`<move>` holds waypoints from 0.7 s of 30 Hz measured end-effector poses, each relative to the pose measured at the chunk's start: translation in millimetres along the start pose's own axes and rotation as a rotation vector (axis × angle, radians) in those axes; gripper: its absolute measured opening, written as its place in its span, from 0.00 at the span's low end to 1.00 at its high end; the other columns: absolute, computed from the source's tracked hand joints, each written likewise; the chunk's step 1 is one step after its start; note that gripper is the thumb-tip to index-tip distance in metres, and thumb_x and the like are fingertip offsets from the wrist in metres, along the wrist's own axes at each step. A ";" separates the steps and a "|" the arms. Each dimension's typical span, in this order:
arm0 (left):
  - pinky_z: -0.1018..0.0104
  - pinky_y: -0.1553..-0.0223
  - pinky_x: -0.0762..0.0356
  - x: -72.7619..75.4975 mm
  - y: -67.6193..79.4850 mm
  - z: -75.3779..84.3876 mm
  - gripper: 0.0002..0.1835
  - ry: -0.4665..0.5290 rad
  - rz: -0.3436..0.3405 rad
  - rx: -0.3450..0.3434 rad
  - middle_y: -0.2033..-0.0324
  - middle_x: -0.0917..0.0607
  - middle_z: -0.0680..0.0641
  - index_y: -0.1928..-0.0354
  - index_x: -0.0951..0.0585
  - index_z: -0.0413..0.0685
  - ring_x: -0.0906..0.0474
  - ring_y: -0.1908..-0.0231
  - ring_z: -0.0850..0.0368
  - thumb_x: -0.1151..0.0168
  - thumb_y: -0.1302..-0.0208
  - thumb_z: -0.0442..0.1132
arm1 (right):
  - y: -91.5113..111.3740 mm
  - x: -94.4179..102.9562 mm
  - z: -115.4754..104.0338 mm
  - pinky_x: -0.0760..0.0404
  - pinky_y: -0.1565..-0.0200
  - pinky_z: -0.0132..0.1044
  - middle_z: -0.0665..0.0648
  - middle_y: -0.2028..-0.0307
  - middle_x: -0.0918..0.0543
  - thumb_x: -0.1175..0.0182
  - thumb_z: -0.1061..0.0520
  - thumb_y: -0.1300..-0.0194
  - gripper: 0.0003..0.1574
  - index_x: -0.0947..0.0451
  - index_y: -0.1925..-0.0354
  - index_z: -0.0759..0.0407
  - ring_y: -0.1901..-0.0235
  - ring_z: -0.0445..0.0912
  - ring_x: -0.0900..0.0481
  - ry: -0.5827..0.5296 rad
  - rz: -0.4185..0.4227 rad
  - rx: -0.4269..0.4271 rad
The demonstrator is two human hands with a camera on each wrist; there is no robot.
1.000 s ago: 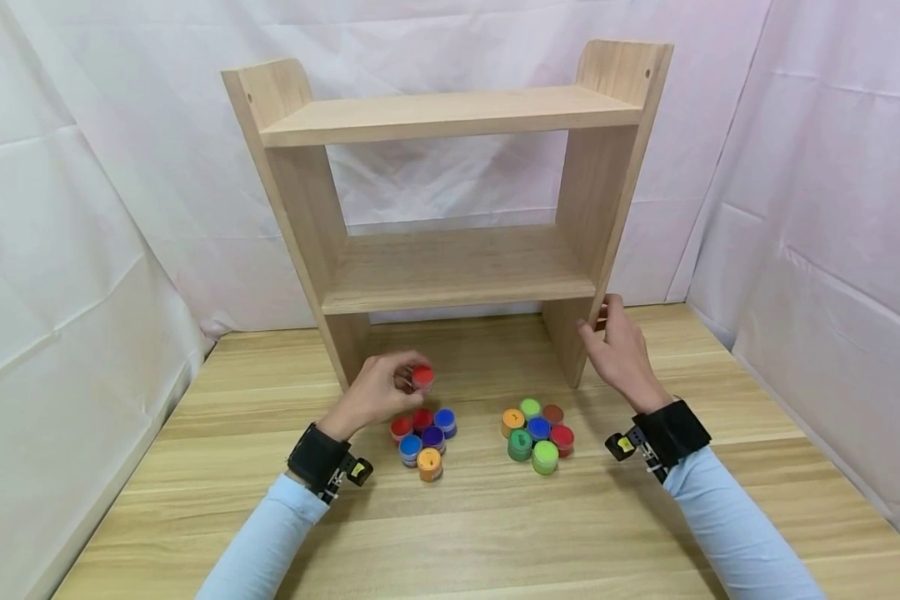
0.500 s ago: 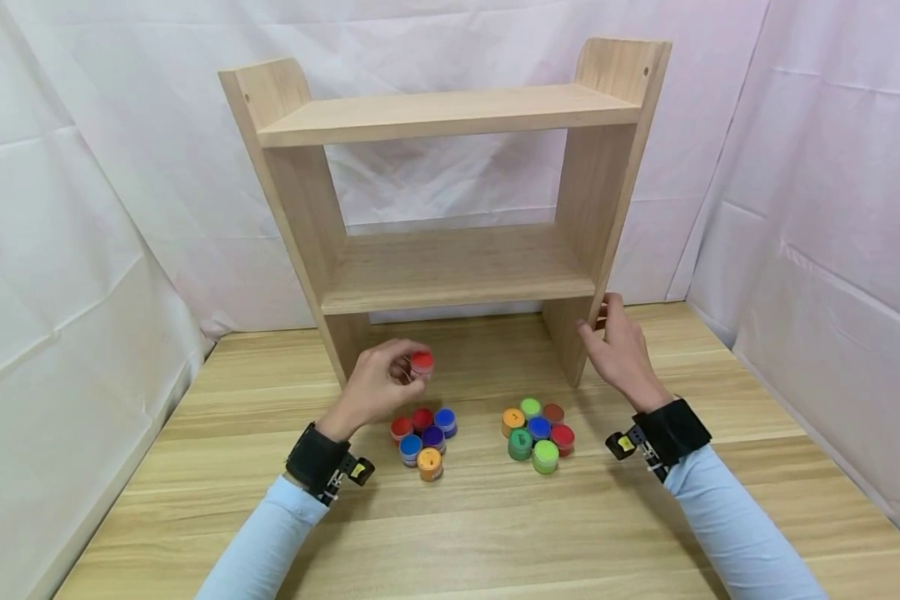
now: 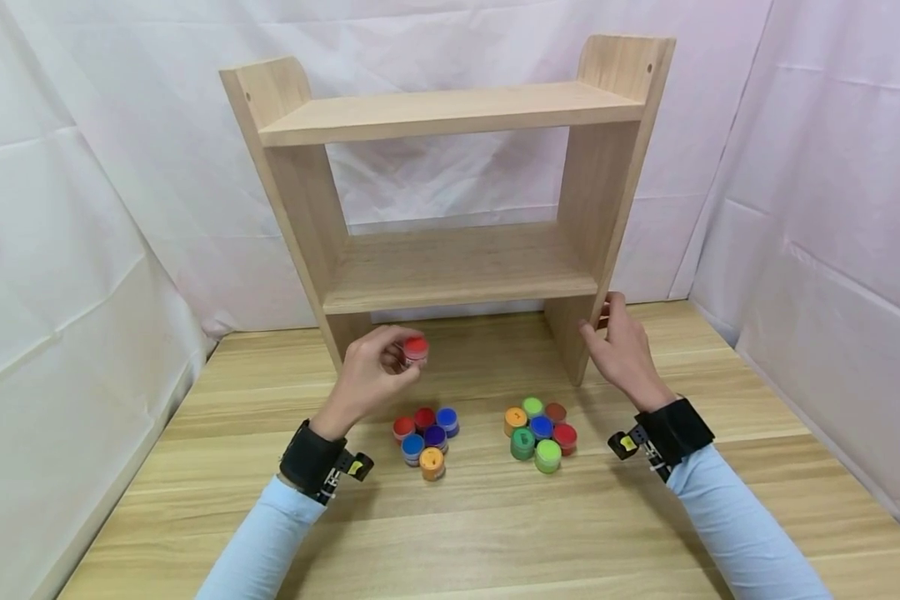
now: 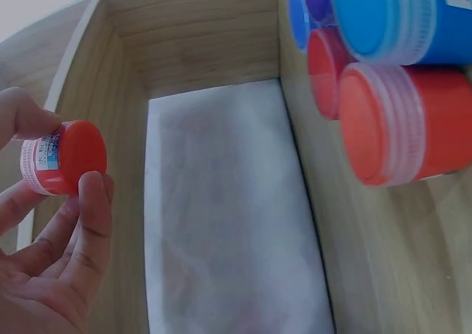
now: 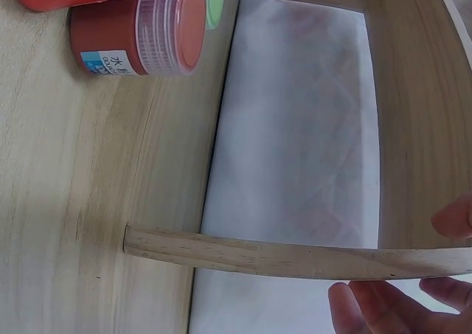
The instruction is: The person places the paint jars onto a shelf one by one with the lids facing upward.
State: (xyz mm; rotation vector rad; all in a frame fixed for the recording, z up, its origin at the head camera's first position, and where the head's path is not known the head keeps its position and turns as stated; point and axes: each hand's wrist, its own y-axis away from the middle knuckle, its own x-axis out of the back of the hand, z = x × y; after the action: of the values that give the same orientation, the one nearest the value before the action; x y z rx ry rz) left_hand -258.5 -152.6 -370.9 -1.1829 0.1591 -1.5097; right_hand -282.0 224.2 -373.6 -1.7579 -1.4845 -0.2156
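My left hand [image 3: 367, 372] raised the pinched red jar [image 3: 416, 347] clear of the table [image 3: 450, 550]; my right hand [image 3: 624, 348] gripped the shelf [image 3: 457, 265] by its right edge.

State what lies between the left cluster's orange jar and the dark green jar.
Only bare tabletop lies between that orange jar and the dark green jar, in the head view.

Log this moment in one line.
left hand: holds round red plastic jar, raised | right hand: grips pale wooden shelf's right panel | wooden table: left multicoloured jar cluster, right multicoloured cluster
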 end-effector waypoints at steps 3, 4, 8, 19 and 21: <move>0.69 0.72 0.23 2.1 -0.9 3.8 0.19 0.006 0.020 -0.001 0.64 0.22 0.55 0.52 0.19 0.47 0.23 0.72 0.62 0.32 0.49 0.38 | 0.7 0.2 -0.2 0.23 0.62 0.50 0.67 0.47 0.30 0.49 0.51 0.31 0.33 0.45 0.36 0.66 0.54 0.56 0.28 0.001 -0.002 0.001; 0.69 0.72 0.23 2.3 -1.2 5.0 0.19 0.007 0.025 -0.003 0.64 0.22 0.55 0.52 0.19 0.46 0.23 0.72 0.62 0.32 0.49 0.38 | 0.9 0.2 0.1 0.23 0.63 0.50 0.67 0.47 0.30 0.49 0.51 0.31 0.33 0.45 0.36 0.67 0.55 0.56 0.28 0.003 0.000 0.003; 0.69 0.71 0.23 2.1 -2.8 10.6 0.19 0.001 0.054 -0.023 0.64 0.21 0.54 0.52 0.18 0.46 0.23 0.72 0.60 0.31 0.48 0.39 | 1.1 -0.5 2.2 0.23 0.64 0.49 0.66 0.49 0.28 0.47 0.57 0.32 0.31 0.44 0.37 0.67 0.56 0.55 0.27 0.026 0.019 0.034; 0.70 0.71 0.23 4.7 -6.8 18.9 0.20 0.001 0.121 -0.045 0.64 0.21 0.54 0.51 0.18 0.45 0.23 0.72 0.61 0.31 0.47 0.41 | -1.7 -1.9 5.1 0.21 0.67 0.50 0.67 0.49 0.29 0.44 0.63 0.35 0.34 0.46 0.36 0.68 0.56 0.56 0.26 0.063 0.015 0.062; 0.70 0.71 0.23 5.5 -6.9 18.8 0.20 -0.001 0.127 -0.042 0.64 0.21 0.54 0.51 0.18 0.45 0.23 0.72 0.60 0.31 0.47 0.41 | -2.1 -2.6 5.1 0.21 0.67 0.50 0.67 0.49 0.29 0.44 0.63 0.36 0.34 0.46 0.36 0.68 0.56 0.56 0.26 0.059 0.014 0.061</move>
State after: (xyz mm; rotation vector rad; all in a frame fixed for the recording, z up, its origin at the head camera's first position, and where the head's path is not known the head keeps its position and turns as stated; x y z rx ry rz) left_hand -248.5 -145.5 -354.1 -1.1850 0.2610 -1.4004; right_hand -286.4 225.5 -377.6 -1.6983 -1.4223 -0.2105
